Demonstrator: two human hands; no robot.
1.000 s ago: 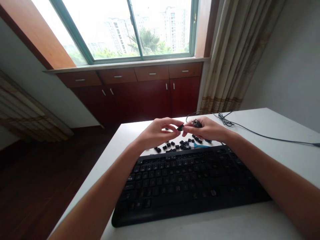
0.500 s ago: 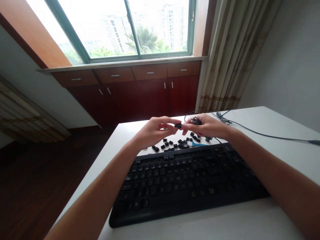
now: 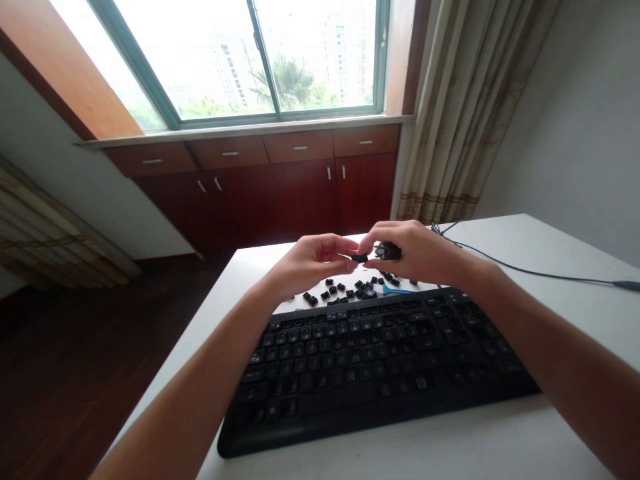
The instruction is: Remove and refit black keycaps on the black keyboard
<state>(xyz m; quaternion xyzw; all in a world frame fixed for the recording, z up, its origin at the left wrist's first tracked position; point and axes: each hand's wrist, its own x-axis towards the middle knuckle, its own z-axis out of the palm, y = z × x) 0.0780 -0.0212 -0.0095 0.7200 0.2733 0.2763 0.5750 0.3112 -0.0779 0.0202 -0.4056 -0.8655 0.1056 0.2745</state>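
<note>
Toward the surface's (image 3: 420,440) far edge, the left hand (image 3: 311,259) grips a black bit (image 3: 359,258), the right hand (image 3: 419,252) a dark thing (image 3: 389,251); such fiddling probably needs care.

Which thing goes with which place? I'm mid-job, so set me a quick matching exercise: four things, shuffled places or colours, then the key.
Things
1. small black piece
2. dark object
3. brush
4. cord

Places or colours
A. partly enclosed by the right hand
B. running across the right part of the white table
C. held at the tips of the left hand
D. blue, lying beyond the keyboard, beside loose keycaps

Right pairs
1-C, 2-A, 3-D, 4-B
</note>
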